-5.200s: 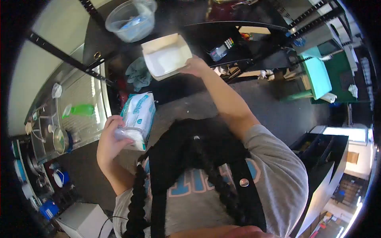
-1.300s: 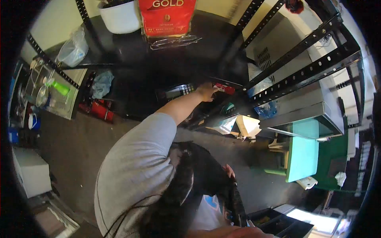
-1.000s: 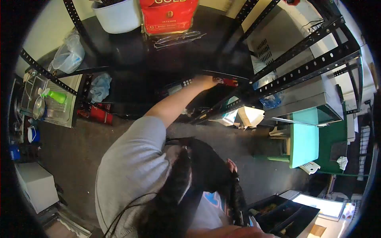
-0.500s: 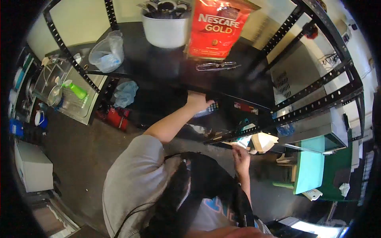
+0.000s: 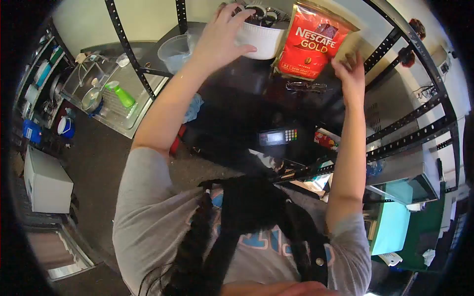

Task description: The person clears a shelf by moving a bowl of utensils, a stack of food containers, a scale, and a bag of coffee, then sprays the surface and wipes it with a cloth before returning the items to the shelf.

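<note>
A white tub (image 5: 264,43) of dark utensils (image 5: 261,17) stands on the black shelf top. My left hand (image 5: 222,39) is at the tub's left side, fingers spread over its rim and thumb stretched out in front. Right of the tub a red Nescafe Gold coffee pouch (image 5: 313,47) stands upright. My right hand (image 5: 351,74) is beside the pouch's lower right edge, fingers apart with nothing in them. A pair of eyeglasses (image 5: 308,87) lies in front of the pouch. On the lower shelf rests a card terminal (image 5: 278,137) with coloured keys.
A clear plastic container (image 5: 173,54) sits left of the tub, partly behind my left arm. Perforated black posts (image 5: 129,52) frame the shelf. Further left is a metal sink (image 5: 116,116) with a green spray bottle (image 5: 121,94). A turquoise panel (image 5: 391,228) stands at the right.
My left hand has left the card terminal and risen to the white tub. My right hand has come up from the lower shelf to beside the coffee pouch. The view has shifted left.
</note>
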{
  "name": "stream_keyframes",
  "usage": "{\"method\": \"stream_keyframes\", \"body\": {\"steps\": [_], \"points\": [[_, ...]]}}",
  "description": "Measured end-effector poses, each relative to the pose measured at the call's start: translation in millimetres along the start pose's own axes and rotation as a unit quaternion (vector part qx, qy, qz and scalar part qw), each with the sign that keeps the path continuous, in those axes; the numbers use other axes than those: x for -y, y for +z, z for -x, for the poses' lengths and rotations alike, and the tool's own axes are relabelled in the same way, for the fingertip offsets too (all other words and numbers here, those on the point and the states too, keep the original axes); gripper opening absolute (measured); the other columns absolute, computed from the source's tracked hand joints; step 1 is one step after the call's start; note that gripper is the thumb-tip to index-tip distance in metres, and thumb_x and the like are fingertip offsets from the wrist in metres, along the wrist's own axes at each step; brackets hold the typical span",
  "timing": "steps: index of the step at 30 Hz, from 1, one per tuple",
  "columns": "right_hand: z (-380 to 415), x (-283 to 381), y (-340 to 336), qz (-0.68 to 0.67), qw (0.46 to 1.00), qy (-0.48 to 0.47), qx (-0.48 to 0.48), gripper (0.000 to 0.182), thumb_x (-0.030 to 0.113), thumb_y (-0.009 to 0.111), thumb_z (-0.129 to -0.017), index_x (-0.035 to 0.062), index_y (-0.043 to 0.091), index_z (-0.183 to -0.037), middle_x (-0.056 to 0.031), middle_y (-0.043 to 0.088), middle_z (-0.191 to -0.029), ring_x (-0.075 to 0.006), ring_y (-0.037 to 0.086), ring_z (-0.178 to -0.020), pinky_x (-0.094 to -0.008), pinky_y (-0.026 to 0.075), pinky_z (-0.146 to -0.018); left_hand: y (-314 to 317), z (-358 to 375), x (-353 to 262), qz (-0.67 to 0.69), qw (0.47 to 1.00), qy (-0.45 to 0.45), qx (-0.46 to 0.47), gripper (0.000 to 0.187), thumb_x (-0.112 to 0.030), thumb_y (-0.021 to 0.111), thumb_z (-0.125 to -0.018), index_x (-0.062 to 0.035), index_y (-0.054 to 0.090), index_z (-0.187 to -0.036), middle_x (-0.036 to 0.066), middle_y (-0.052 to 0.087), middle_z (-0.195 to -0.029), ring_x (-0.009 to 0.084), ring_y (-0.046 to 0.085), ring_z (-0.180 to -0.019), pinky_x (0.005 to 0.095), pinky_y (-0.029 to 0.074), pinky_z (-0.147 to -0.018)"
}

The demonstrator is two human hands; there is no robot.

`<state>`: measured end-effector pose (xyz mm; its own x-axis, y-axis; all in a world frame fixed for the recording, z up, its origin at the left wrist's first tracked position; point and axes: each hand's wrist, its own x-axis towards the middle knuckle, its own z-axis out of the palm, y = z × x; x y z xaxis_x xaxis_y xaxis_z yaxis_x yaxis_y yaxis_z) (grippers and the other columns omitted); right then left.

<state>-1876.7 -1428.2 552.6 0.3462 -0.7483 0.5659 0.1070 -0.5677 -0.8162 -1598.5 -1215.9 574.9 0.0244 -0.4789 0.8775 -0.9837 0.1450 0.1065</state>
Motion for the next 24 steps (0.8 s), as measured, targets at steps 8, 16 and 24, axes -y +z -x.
{"method": "stream_keyframes", "body": {"steps": [8, 16, 24], "points": [[-53, 8, 21, -0.078, 0.995, -0.016, 0.051, 0.040, 0.015, 0.080, -0.084, 0.0000, 0.063, -0.117, -0.0082, 0.071, -0.106, -0.0154, 0.066, -0.090, -0.0262, 0.052, -0.077, 50, -1, 40, 0.021, 1.000, 0.015, -0.011, 0.049, -0.021, 0.086, -0.069, -0.0017, 0.060, -0.105, 0.016, 0.055, -0.127, 0.0377, 0.054, -0.118, 0.0406, 0.047, -0.099], [26, 42, 16, 0.007, 0.966, -0.233, -0.107, 0.028, 0.005, 0.082, -0.080, -0.0004, 0.065, -0.102, -0.0082, 0.072, -0.098, -0.0132, 0.065, -0.086, -0.0266, 0.051, -0.081, 35, 16, 24, 0.122, 0.992, -0.042, 0.004, 0.043, 0.008, 0.078, -0.063, 0.0008, 0.053, -0.098, 0.018, 0.041, -0.124, 0.0324, 0.056, -0.104, 0.0353, 0.056, -0.072], [116, 82, -22, -0.243, 0.911, -0.268, -0.196, 0.036, -0.012, 0.074, -0.078, -0.0020, 0.063, -0.111, -0.0127, 0.067, -0.111, -0.0225, 0.066, -0.098, -0.0366, 0.056, -0.089, -9, 31, -15, 0.046, 0.999, -0.004, 0.010, 0.039, -0.005, 0.084, -0.065, -0.0009, 0.055, -0.091, 0.016, 0.049, -0.111, 0.0319, 0.056, -0.097, 0.0343, 0.051, -0.073]]}}
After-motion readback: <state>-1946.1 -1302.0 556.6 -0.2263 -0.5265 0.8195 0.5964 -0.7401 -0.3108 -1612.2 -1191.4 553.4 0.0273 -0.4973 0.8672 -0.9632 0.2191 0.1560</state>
